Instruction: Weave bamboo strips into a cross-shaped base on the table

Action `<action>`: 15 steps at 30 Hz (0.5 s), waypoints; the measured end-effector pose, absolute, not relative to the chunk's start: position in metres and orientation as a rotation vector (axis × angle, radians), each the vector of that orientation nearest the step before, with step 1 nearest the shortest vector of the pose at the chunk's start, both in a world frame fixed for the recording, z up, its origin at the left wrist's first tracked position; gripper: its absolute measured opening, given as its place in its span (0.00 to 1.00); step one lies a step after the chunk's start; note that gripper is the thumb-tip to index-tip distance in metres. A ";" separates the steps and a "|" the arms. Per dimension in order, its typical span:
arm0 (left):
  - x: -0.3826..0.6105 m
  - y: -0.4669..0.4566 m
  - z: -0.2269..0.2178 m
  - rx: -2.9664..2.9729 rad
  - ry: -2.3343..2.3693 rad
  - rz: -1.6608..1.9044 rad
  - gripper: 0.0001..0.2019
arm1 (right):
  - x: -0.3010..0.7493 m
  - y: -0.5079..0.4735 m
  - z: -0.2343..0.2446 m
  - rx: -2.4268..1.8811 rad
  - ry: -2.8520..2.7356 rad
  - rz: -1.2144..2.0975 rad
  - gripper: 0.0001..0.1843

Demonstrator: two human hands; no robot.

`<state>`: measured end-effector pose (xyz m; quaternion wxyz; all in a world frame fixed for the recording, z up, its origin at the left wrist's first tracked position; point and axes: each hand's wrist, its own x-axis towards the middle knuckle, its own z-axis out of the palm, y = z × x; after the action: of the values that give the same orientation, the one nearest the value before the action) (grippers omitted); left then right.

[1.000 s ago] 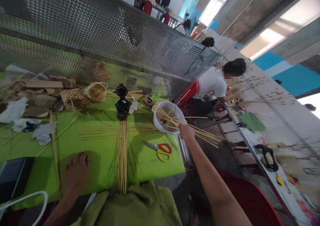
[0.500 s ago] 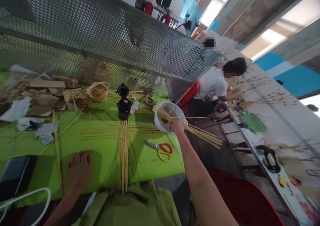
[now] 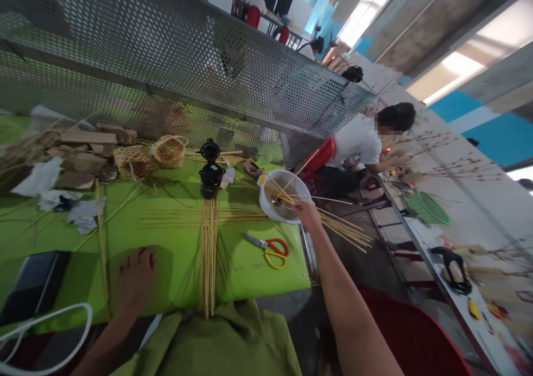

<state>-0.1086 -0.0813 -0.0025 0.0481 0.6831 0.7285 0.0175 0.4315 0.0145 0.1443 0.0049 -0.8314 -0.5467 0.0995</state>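
My right hand [image 3: 307, 213] reaches to the near rim of a white bowl [image 3: 266, 203] that holds several thin bamboo strips [image 3: 339, 228] sticking out to the right; its fingers are closed around the strips. My left hand [image 3: 136, 275] lies flat on the green table cover [image 3: 166, 242], fingers spread. A bundle of bamboo strips [image 3: 209, 256] lies lengthwise between my hands, crossed by more strips, with a black pot [image 3: 210, 178] standing on its far end.
Red and yellow scissors [image 3: 270, 246] lie near the right table edge. Two small woven baskets [image 3: 150, 156], wood blocks [image 3: 85, 143] and paper scraps sit at the back left. A perforated metal screen [image 3: 187, 70] runs behind. A seated person [image 3: 358, 143] works to the right. A dark tablet [image 3: 31, 287] lies at left.
My right hand went from the bowl's right rim in over its near rim, then drew back a little to the right. My left hand has stayed flat on the cover.
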 end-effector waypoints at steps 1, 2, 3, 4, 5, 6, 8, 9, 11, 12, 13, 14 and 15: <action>-0.108 -0.081 -0.001 2.071 2.219 0.044 0.20 | 0.435 0.008 0.151 -2.600 -1.675 0.299 0.12; -0.108 -0.080 0.000 2.063 2.212 0.033 0.20 | 0.438 0.001 0.157 -2.597 -1.640 0.284 0.13; -0.108 -0.079 0.001 2.057 2.204 0.026 0.20 | 0.440 -0.007 0.162 -2.598 -1.609 0.267 0.14; -0.108 -0.079 0.002 2.054 2.192 0.028 0.20 | 0.443 -0.016 0.166 -2.587 -1.571 0.243 0.16; -0.109 -0.078 0.003 2.053 2.179 0.045 0.21 | 0.445 -0.027 0.168 -2.560 -1.527 0.217 0.18; -0.109 -0.078 0.004 2.050 2.165 0.074 0.21 | 0.446 -0.038 0.168 -2.515 -1.474 0.189 0.20; -0.107 -0.079 0.005 1.997 2.166 0.150 0.20 | 0.445 -0.063 0.164 -2.290 -1.292 0.143 0.23; -0.105 -0.080 0.006 1.970 2.165 0.182 0.20 | 0.441 -0.076 0.159 -2.181 -1.205 0.172 0.25; -0.096 -0.082 0.006 1.944 2.150 0.263 0.21 | 0.428 -0.099 0.148 -2.027 -1.037 0.345 0.30; -0.089 -0.084 0.007 1.964 2.099 0.307 0.21 | 0.419 -0.110 0.142 -1.979 -0.972 0.445 0.32; -0.081 -0.087 0.008 2.004 2.017 0.345 0.21 | 0.407 -0.119 0.136 -1.944 -0.928 0.551 0.32; -0.071 -0.089 0.010 2.043 1.934 0.389 0.20 | 0.394 -0.126 0.130 -1.918 -0.900 0.650 0.32; -0.061 -0.092 0.013 2.086 1.835 0.418 0.20 | 0.380 -0.131 0.123 -1.905 -0.886 0.736 0.32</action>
<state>-0.0610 -0.0921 0.0129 0.1652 0.7322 0.6442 0.1469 0.3796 -0.1313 0.1226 0.4418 -0.7677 -0.3572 0.2964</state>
